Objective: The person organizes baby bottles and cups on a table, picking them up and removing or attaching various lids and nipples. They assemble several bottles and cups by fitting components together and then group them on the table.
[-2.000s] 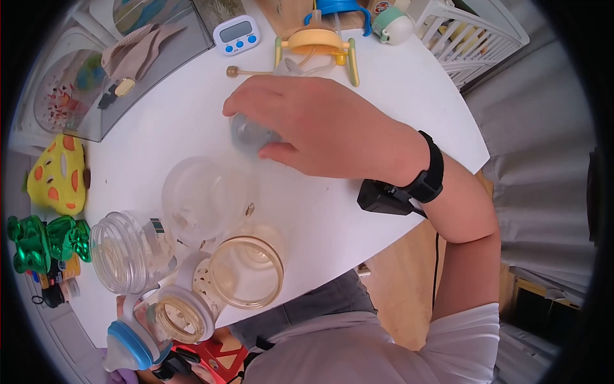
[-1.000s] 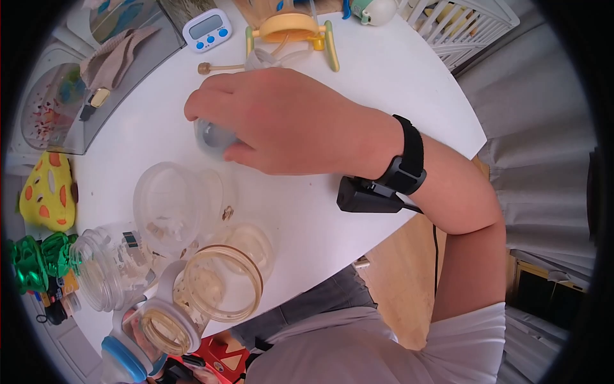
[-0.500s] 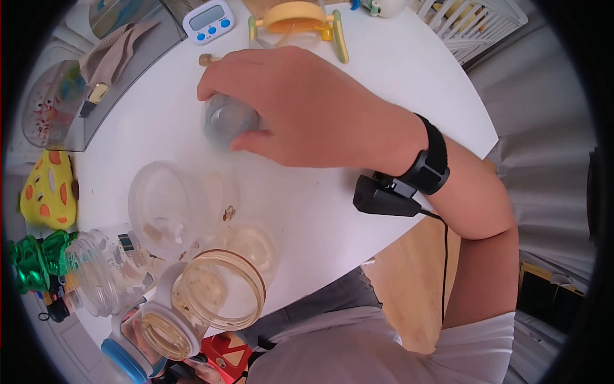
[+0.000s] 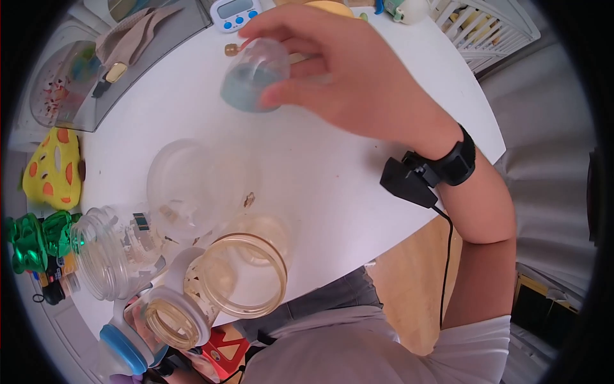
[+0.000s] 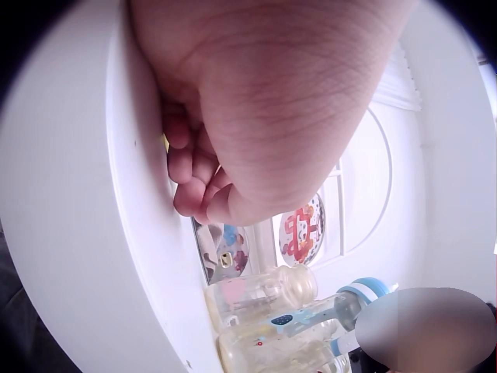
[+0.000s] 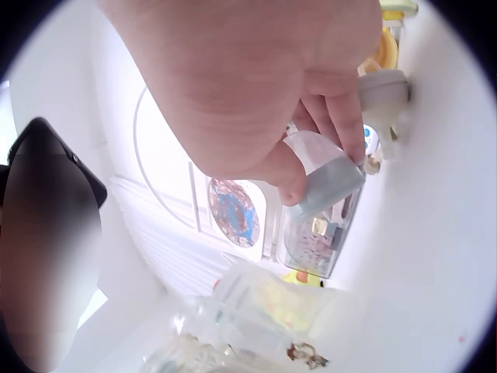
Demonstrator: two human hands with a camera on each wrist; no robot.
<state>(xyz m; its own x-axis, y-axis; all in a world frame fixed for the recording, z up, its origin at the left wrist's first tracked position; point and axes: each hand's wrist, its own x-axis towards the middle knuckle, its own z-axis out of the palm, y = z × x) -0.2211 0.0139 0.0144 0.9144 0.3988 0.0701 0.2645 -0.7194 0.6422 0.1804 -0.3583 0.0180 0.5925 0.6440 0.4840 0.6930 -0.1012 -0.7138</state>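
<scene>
My right hand (image 4: 345, 70) holds a translucent dome-shaped bottle cap (image 4: 256, 80) between thumb and fingers, over the far half of the white table. In the right wrist view the cap (image 6: 326, 183) sits tilted, with a grey-blue band toward its wide end. My left hand (image 5: 256, 109) rests at the table in the left wrist view, fingers loosely curled with nothing seen in them. In the head view it is mostly hidden behind bottles at the lower left. Nearby stand a blue-collared bottle (image 4: 125, 349), a handled bottle (image 4: 176, 323) and a wide-mouthed amber bottle (image 4: 244, 275).
A clear bottle (image 4: 118, 256) and a frosted container (image 4: 184, 189) are left of centre. A timer (image 4: 235, 14), a yellow spotted plush toy (image 4: 54, 169) and green shiny foil (image 4: 41, 242) line the far and left edges. A white slatted basket (image 4: 476, 32) stands at the far right.
My right hand has moved away from my body with the cap, which now shows more from its side. The head view has shifted, bringing the hand higher in the picture.
</scene>
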